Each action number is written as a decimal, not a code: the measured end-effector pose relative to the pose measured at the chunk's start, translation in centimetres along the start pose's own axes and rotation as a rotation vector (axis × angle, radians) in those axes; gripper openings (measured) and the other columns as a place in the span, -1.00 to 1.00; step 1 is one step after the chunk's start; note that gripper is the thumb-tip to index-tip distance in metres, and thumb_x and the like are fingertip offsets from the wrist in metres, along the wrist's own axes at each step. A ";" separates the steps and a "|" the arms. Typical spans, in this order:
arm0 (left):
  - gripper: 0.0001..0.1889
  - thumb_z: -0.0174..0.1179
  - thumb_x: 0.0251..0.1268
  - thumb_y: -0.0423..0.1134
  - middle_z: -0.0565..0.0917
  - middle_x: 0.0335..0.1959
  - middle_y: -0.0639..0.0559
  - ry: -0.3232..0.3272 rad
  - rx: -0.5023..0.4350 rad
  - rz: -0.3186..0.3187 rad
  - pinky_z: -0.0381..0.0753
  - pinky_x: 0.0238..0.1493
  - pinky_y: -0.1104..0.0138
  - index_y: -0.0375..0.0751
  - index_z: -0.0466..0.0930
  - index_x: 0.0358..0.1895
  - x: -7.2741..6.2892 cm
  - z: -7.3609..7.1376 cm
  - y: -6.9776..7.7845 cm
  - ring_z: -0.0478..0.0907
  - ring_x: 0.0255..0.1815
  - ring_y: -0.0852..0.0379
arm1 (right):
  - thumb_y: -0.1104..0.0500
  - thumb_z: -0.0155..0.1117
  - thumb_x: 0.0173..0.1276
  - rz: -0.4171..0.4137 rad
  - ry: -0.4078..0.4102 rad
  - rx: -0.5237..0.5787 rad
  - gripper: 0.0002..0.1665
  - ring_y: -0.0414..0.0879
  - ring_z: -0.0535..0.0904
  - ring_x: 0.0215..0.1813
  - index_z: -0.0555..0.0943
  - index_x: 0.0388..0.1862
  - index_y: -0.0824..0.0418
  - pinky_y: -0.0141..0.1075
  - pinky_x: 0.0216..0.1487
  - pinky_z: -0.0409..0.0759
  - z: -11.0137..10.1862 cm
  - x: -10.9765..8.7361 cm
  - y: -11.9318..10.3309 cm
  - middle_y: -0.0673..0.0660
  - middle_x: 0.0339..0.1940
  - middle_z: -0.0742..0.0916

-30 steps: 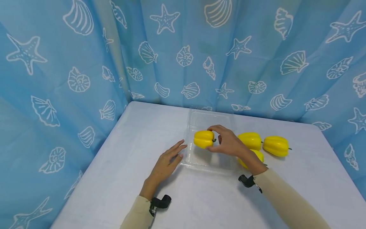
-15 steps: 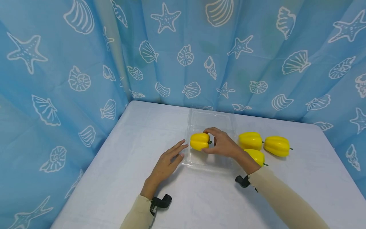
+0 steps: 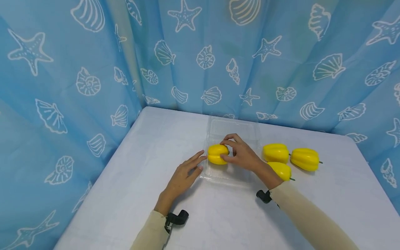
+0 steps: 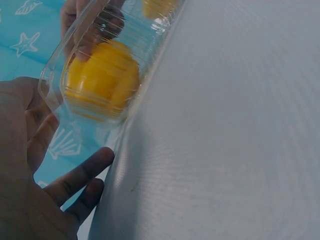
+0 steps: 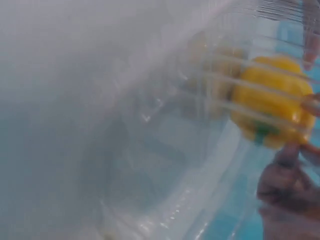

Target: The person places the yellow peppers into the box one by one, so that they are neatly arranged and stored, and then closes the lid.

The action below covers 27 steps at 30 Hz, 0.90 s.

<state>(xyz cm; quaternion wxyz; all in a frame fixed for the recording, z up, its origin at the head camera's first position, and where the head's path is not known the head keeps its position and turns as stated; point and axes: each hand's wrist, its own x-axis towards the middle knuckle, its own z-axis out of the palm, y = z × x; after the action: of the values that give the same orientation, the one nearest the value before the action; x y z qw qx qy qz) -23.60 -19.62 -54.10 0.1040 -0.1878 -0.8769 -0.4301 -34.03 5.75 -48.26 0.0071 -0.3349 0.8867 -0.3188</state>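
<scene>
Right grip (image 3: 243, 155) pinches yellow pepper (image 3: 216, 155) — tray (image 3: 217, 172) floor showing nearside — left grip (image 3: 184, 174), fingers apart, at tray's left edge.

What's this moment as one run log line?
right hand: holding yellow pepper inside clear container; left hand: open beside container; three other peppers: right of container

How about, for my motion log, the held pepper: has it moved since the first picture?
Yes: in the head view, the pepper went left and down relative to the clear box.
</scene>
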 end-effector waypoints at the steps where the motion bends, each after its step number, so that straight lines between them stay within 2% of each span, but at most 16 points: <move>1: -0.54 -0.02 0.59 0.02 0.21 0.54 0.34 -0.001 0.001 -0.003 0.28 0.43 -0.06 0.20 0.38 0.47 0.0 0.0 0.0 0.24 0.50 0.09 | 0.02 0.45 0.32 -0.004 -0.009 -0.011 -0.54 -0.13 0.43 -0.42 0.63 0.17 0.07 -0.35 -0.38 0.55 -0.1 0.1 -0.1 0.02 0.25 0.46; 4: -0.55 0.00 0.59 0.00 0.21 0.53 0.36 0.002 0.005 -0.012 0.28 0.43 -0.05 0.19 0.39 0.46 0.1 0.0 0.0 0.25 0.49 0.12 | 0.00 0.41 0.37 -0.011 -0.045 -0.020 -0.49 -0.13 0.43 -0.40 0.59 0.24 0.13 -0.33 -0.35 0.56 -0.2 0.2 -0.3 0.06 0.26 0.47; 9: -0.55 0.01 0.59 -0.02 0.21 0.53 0.38 -0.012 -0.016 -0.015 0.28 0.44 -0.03 0.20 0.40 0.46 0.0 0.1 0.1 0.24 0.49 0.13 | -0.05 0.42 0.35 0.032 -0.066 -0.018 -0.31 -0.11 0.45 -0.36 0.50 0.36 0.22 -0.31 -0.30 0.59 -0.2 -0.1 -0.2 0.11 0.32 0.45; 14: -0.55 -0.01 0.59 0.02 0.21 0.53 0.37 -0.013 -0.010 -0.005 0.29 0.43 -0.04 0.19 0.39 0.47 0.0 0.2 0.1 0.25 0.49 0.11 | -0.07 0.48 0.28 0.024 -0.080 -0.029 -0.21 -0.11 0.45 -0.36 0.45 0.41 0.18 -0.30 -0.31 0.59 -0.5 -0.6 0.0 0.08 0.36 0.43; 21: -0.55 -0.03 0.60 0.03 0.20 0.54 0.37 -0.010 0.000 -0.006 0.28 0.43 -0.05 0.20 0.38 0.47 0.1 0.2 0.1 0.24 0.49 0.11 | -0.06 0.50 0.25 -0.010 -0.076 -0.058 -0.19 -0.14 0.45 -0.39 0.44 0.41 0.19 -0.32 -0.34 0.59 -1.1 -0.9 -0.3 0.10 0.39 0.42; 27: -0.55 -0.01 0.59 0.02 0.18 0.54 0.40 -0.014 0.000 -0.025 0.26 0.44 -0.08 0.22 0.39 0.47 0.1 0.0 0.3 0.23 0.50 0.11 | -0.01 0.50 0.27 -0.018 -0.031 -0.031 -0.26 -0.15 0.44 -0.43 0.46 0.39 0.12 -0.34 -0.40 0.56 -2.1 -1.9 -0.4 0.07 0.39 0.45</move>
<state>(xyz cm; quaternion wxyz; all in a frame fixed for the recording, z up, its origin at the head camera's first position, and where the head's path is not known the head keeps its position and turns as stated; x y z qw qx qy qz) -23.51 -19.42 -53.86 0.0923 -0.1798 -0.8798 -0.4302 -32.78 7.85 -46.78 0.0129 -0.3479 0.8883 -0.2996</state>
